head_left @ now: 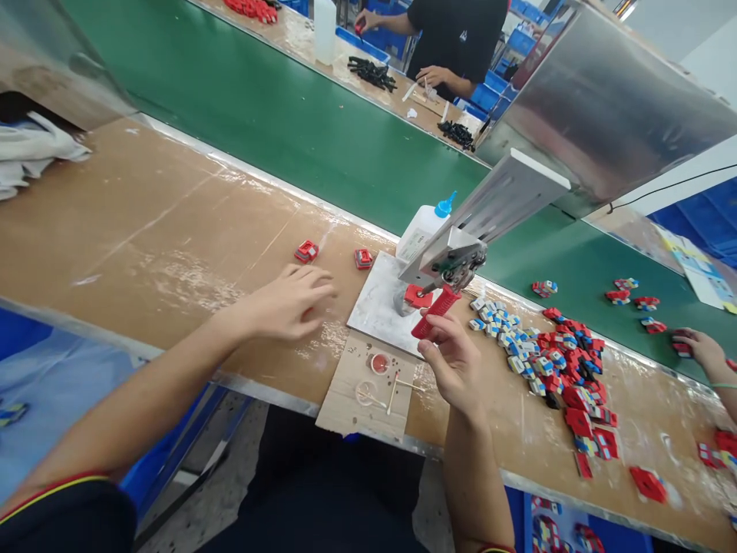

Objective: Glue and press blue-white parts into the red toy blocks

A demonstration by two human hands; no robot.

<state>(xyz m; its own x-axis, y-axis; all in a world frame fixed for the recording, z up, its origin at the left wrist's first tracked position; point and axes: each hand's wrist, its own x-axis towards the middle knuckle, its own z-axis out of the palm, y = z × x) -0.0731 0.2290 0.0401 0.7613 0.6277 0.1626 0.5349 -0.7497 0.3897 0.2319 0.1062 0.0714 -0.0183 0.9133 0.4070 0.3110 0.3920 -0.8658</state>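
Note:
My right hand (452, 357) is closed on the red handle (436, 313) of a toggle clamp (461, 261) on a metal bracket. Under the clamp, a red part (418, 296) sits in a holder on a white plate (374, 299). My left hand (291, 302) hovers over the table left of the plate, fingers apart and slightly curled, holding nothing. Two small red-and-grey parts, one (306, 251) just beyond my left hand and another (363, 259) beside the plate, lie on the table.
A white bottle with a blue tip (423, 230) stands behind the plate. Cardboard (345, 384) with small cups and swabs lies in front. Piled toy parts (541, 357) are at right. Across the green belt (230, 100) a person (454, 38) works; another person's hand (699, 346) is far right.

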